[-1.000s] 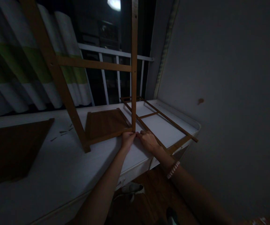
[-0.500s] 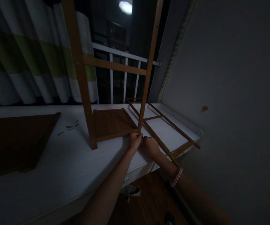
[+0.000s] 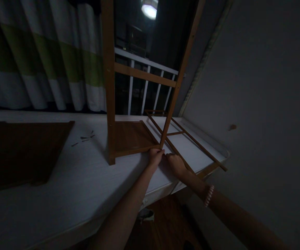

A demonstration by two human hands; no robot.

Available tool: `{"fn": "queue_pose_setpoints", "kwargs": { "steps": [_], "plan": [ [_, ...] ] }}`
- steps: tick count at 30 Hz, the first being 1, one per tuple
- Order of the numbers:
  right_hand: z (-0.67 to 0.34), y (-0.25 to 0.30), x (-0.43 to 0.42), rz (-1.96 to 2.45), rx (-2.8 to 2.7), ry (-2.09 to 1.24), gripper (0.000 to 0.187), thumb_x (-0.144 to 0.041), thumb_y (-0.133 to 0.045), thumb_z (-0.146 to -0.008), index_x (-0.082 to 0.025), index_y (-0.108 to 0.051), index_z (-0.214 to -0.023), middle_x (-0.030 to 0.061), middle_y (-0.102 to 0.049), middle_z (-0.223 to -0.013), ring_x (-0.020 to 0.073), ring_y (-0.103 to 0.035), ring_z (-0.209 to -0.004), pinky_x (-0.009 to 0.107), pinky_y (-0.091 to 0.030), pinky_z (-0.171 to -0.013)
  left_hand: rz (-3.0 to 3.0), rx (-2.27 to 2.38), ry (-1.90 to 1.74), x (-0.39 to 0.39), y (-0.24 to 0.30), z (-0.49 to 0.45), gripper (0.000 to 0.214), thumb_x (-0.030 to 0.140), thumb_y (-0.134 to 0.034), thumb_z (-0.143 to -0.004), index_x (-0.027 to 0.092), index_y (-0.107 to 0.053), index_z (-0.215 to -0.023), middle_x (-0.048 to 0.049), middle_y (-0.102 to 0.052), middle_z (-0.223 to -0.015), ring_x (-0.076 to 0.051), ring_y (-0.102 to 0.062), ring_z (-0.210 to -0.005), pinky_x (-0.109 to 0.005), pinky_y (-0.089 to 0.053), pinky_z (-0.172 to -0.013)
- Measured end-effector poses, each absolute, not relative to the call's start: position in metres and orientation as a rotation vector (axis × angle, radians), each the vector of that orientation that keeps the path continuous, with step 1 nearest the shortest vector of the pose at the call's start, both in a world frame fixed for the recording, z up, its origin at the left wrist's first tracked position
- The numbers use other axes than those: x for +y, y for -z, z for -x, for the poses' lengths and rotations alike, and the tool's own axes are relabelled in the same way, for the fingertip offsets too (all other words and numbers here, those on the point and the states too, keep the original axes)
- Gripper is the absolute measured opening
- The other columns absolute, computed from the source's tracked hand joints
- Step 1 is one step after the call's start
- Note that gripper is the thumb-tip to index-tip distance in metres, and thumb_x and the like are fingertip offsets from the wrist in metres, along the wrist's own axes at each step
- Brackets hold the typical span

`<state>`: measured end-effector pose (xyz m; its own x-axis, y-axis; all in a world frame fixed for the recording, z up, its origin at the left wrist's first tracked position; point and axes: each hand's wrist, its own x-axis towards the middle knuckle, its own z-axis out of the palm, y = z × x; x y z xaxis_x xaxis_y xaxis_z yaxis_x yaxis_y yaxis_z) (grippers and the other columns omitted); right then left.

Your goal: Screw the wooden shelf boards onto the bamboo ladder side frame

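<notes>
A tall brown wooden frame [image 3: 144, 75] stands upright on the white surface [image 3: 87, 180], joined near its foot to a flat wooden shelf panel [image 3: 134, 134]. My left hand [image 3: 155, 158] is closed around the shelf's front right corner, where the right post comes down. Just right of it, my right hand [image 3: 176, 165] is curled into a pinch close to that post's foot. Whatever sits between its fingers is too small and dark to name. A beaded bracelet [image 3: 209, 196] circles my right wrist.
A second wooden frame [image 3: 201, 147] lies flat at right, reaching past the front edge. Another dark panel [image 3: 27, 149] lies at left, with several small thin pieces [image 3: 85, 138] near it. Curtains [image 3: 61, 59], a white railing [image 3: 144, 93] and a wall [image 3: 269, 104] surround the surface. Below is a shoe [image 3: 147, 214].
The whole scene has shifted rightward in view. The upright frame's top has swung further right than its foot. Both hands keep their places at the same corner.
</notes>
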<state>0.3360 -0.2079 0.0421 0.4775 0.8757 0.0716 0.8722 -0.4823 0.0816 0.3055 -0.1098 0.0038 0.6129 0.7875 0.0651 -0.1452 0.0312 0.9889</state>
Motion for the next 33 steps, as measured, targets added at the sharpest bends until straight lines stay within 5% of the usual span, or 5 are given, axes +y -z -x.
{"fn": "queue_pose_setpoints", "kwargs": {
  "steps": [7, 18, 22, 29, 33],
  "plan": [
    [-0.345, -0.023, -0.202, -3.425, 1.769, 0.786, 0.044, -0.032, -0.024, -0.085, -0.008, -0.055, -0.066, 0.0028, -0.053, -0.042, 0.0082, -0.045, -0.033, 0.018, -0.032, -0.036, -1.303, 0.604, -0.709, -0.114, -0.003, -0.306, 0.025, 0.024, -0.052, -0.059, 0.014, -0.048, -0.037, 0.0023, -0.042, -0.032, -0.008, -0.039, -0.032, -0.02, -0.027, -0.035],
    [-0.34, -0.047, -0.214, -2.611, 1.622, -0.308, 0.029, -0.008, -0.034, -0.08, -0.015, -0.054, -0.1, 0.0118, -0.062, -0.087, 0.0172, -0.06, -0.074, 0.023, -0.041, -0.062, -1.353, 0.648, -0.759, -0.108, -0.004, -0.308, 0.02, 0.023, -0.061, -0.05, 0.013, -0.051, -0.035, 0.0047, -0.039, -0.032, -0.007, -0.039, -0.037, -0.02, -0.025, -0.039],
    [-0.35, -0.042, -0.216, -2.898, 1.73, -0.171, 0.024, -0.026, -0.037, -0.083, -0.016, -0.057, -0.09, 0.0064, -0.064, -0.075, 0.0124, -0.06, -0.06, 0.02, -0.041, -0.057, -1.354, 0.65, -0.754, -0.109, -0.003, -0.31, 0.02, 0.022, -0.056, -0.054, 0.013, -0.052, -0.036, 0.0044, -0.038, -0.031, -0.008, -0.038, -0.036, -0.02, -0.025, -0.038],
    [-0.354, -0.025, -0.209, -3.334, 1.721, 0.768, 0.058, -0.044, -0.018, -0.084, -0.01, -0.054, -0.055, 0.0035, -0.053, -0.043, 0.0061, -0.04, -0.029, 0.017, -0.029, -0.032, -1.367, 0.651, -0.751, -0.111, -0.005, -0.309, 0.025, 0.02, -0.053, -0.055, 0.014, -0.045, -0.033, 0.0053, -0.033, -0.03, -0.007, -0.034, -0.035, -0.019, -0.022, -0.037],
    [-0.349, -0.027, -0.206, -3.259, 1.734, 0.265, 0.045, -0.033, -0.026, -0.085, -0.009, -0.058, -0.064, 0.0063, -0.059, -0.051, 0.0087, -0.051, -0.039, 0.017, -0.036, -0.04, -1.385, 0.647, -0.749, -0.11, -0.004, -0.309, 0.027, 0.023, -0.054, -0.056, 0.014, -0.044, -0.032, 0.0058, -0.031, -0.029, -0.006, -0.033, -0.034, -0.019, -0.021, -0.037]
  ]
}}
